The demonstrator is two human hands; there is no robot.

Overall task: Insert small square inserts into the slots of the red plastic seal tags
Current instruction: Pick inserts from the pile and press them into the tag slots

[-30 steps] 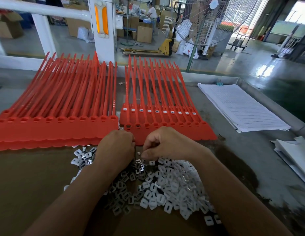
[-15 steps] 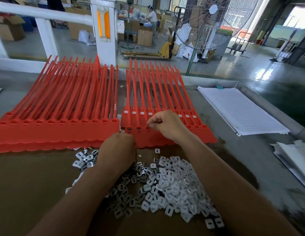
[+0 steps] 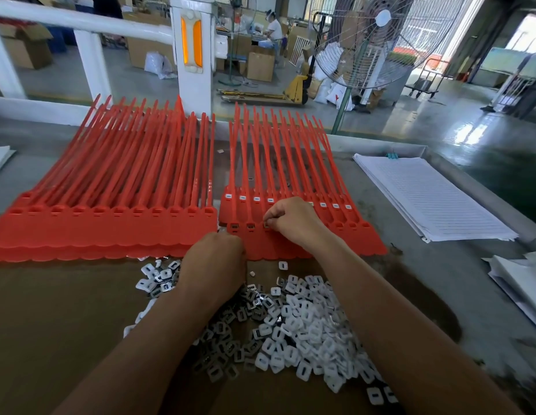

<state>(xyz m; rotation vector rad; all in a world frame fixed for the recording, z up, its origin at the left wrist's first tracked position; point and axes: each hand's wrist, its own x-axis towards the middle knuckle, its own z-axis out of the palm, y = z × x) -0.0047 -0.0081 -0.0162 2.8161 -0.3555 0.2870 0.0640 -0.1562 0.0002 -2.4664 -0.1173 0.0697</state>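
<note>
1. Red seal tags [image 3: 290, 163] lie side by side on the grey surface [image 3: 440, 280] straight ahead of us. Their flat heads point toward us and their long tails fan away.
2. On this batch we see white inserts seated in the far row of slots. The two leftmost slots of the nearer row are filled too, and the slots at its right end look empty.
3. Our right hand [image 3: 293, 223] rests on the nearer row of heads, fingers curled. Thumb and forefinger pinch what seems to be a small insert [image 3: 266, 225] at the third slot, though the fingertips hide most of it.
4. Our left hand [image 3: 214, 265] sits at the near edge of the tags with its back to us and its fingers folded under. We cannot tell whether it holds anything.
5. A second batch of tags [image 3: 111, 205], several layers deep, lies just to the left.
6. Close to us, a pile of inserts [image 3: 296, 330], white and grey, spreads over a brown cardboard sheet [image 3: 66, 310] between and under our forearms.
7. To the right lies a stack of lined paper [image 3: 431, 196], well apart from the tags.
8. Beyond the surface stand a white post [image 3: 191, 43] with an orange reflector, a caged fan [image 3: 377, 40] and a yellow pallet jack [image 3: 296, 88].
</note>
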